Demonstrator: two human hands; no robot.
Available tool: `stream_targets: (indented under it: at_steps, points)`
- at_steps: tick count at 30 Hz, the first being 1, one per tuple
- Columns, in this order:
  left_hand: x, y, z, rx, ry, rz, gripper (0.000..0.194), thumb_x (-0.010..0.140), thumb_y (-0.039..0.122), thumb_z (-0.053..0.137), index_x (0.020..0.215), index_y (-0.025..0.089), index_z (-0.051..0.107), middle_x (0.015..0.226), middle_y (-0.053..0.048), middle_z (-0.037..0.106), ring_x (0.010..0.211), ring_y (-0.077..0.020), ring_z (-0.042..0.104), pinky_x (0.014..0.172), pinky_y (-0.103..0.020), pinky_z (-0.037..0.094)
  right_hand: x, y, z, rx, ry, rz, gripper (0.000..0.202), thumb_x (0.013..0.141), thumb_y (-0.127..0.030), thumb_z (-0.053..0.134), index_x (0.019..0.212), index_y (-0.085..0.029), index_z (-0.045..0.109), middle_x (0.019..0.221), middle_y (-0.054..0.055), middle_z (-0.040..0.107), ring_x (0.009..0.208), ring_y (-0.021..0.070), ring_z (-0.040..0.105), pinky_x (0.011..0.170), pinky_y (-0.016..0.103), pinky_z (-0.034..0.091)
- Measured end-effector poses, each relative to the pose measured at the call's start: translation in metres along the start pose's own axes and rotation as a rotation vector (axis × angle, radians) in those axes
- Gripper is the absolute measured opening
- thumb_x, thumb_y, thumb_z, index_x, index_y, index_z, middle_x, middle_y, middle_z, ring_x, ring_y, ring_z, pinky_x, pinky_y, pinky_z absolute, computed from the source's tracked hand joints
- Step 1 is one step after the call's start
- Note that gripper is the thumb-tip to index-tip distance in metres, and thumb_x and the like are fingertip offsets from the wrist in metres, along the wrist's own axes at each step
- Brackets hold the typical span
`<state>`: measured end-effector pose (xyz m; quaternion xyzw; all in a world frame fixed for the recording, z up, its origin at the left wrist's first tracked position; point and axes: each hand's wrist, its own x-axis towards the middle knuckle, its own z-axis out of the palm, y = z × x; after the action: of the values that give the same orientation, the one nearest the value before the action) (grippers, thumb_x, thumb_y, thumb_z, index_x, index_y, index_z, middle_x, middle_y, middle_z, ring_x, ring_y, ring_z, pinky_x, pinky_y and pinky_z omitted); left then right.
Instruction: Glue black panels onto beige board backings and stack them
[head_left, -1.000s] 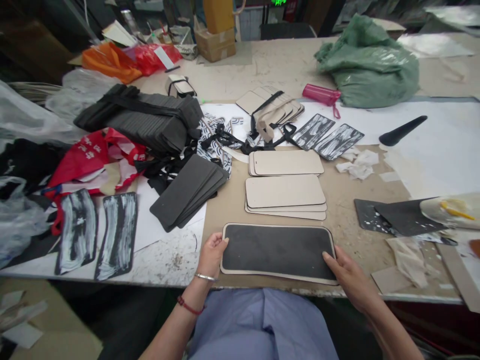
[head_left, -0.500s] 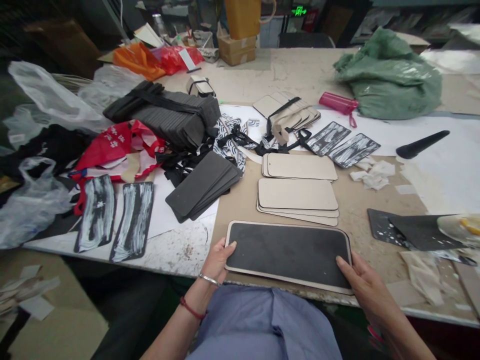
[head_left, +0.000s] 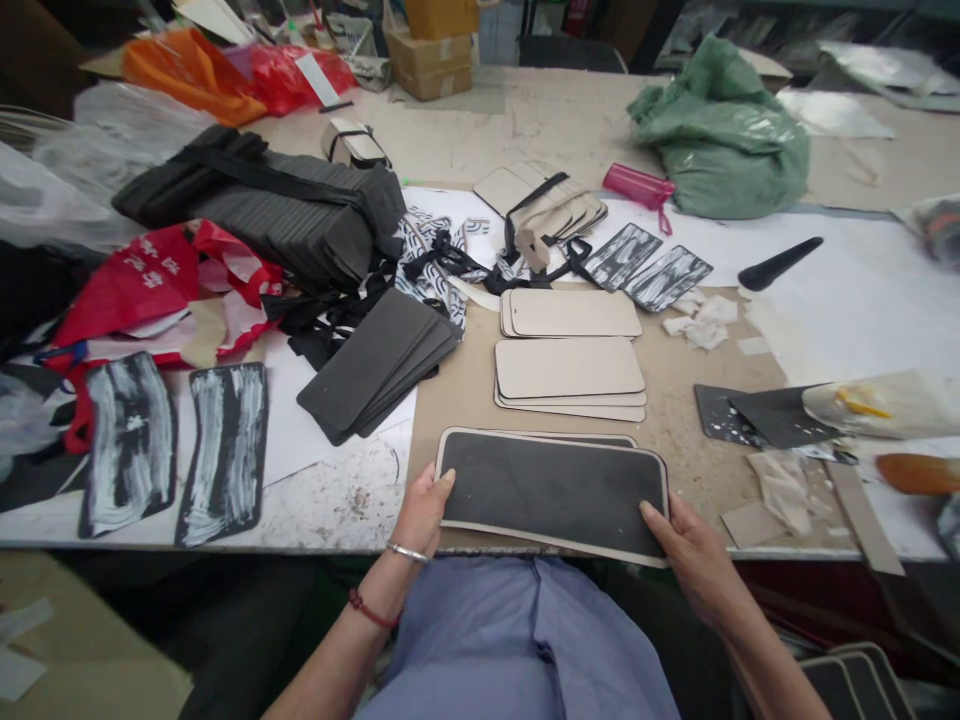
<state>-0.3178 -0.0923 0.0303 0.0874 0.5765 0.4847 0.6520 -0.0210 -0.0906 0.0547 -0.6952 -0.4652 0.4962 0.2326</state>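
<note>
Both my hands hold a long rounded-corner panel (head_left: 551,495) with a black face and a beige rim, at the front table edge. My left hand (head_left: 421,510) grips its left end, thumb on the black face. My right hand (head_left: 686,540) pinches the right end, thumb on top as well. Behind its far edge shows the rim of a similar panel (head_left: 600,439). Just beyond lies a small stack of beige panels (head_left: 570,368), with more beige panels (head_left: 574,312) behind. Dark grey panels (head_left: 371,360) lie fanned out to the left.
Two black pieces smeared with white (head_left: 131,440) lie at the left front. A banded stack of dark pads (head_left: 300,205) and a red bag (head_left: 135,285) sit behind. At right are a container with a yellow brush (head_left: 862,403) and a black tapered tool (head_left: 780,264).
My view has swung right and down. Both hands keep their grip on the panel, and the rim of a similar panel now shows behind it.
</note>
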Motion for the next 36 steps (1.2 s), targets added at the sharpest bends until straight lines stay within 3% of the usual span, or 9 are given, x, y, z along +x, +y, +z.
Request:
stream_targets:
  at_steps: [6, 13, 25, 36]
  points:
    - [-0.008, 0.0, 0.006, -0.018, 0.032, 0.034, 0.043, 0.057, 0.035, 0.069, 0.092, 0.014, 0.055, 0.075, -0.005, 0.067, 0.074, -0.02, 0.063, 0.072, -0.034, 0.049, 0.01, 0.002, -0.004, -0.011, -0.029, -0.05, 0.034, 0.076, -0.046, 0.048, 0.098, -0.021, 0.052, 0.097, 0.006, 0.062, 0.095, 0.023, 0.055, 0.084, 0.036, 0.044]
    - [-0.014, -0.018, 0.019, -0.008, 0.172, 0.064, 0.041, 0.055, 0.034, 0.07, 0.088, 0.015, 0.056, 0.073, -0.004, 0.067, 0.076, -0.02, 0.063, 0.07, -0.032, 0.049, 0.02, 0.017, -0.015, -0.054, -0.052, -0.167, 0.034, 0.076, -0.046, 0.047, 0.098, -0.021, 0.052, 0.096, 0.007, 0.06, 0.096, 0.0231, 0.054, 0.088, 0.038, 0.041]
    - [-0.024, -0.03, 0.04, 0.01, 0.265, 0.019, 0.036, 0.054, 0.027, 0.07, 0.084, 0.015, 0.055, 0.066, -0.002, 0.065, 0.071, -0.019, 0.063, 0.065, -0.03, 0.051, 0.026, 0.043, -0.031, 0.165, -0.162, -0.115, 0.044, 0.076, -0.046, 0.048, 0.111, -0.019, 0.05, 0.109, 0.009, 0.059, 0.104, 0.023, 0.051, 0.09, 0.038, 0.04]
    - [-0.022, -0.041, 0.036, -0.026, 0.25, 0.039, 0.041, 0.054, 0.027, 0.071, 0.089, 0.014, 0.055, 0.066, -0.003, 0.066, 0.069, -0.0186, 0.063, 0.063, -0.029, 0.051, 0.035, 0.048, -0.031, 0.268, -0.192, -0.002, 0.042, 0.072, -0.046, 0.053, 0.103, -0.017, 0.057, 0.098, 0.008, 0.064, 0.098, 0.0246, 0.055, 0.087, 0.04, 0.041]
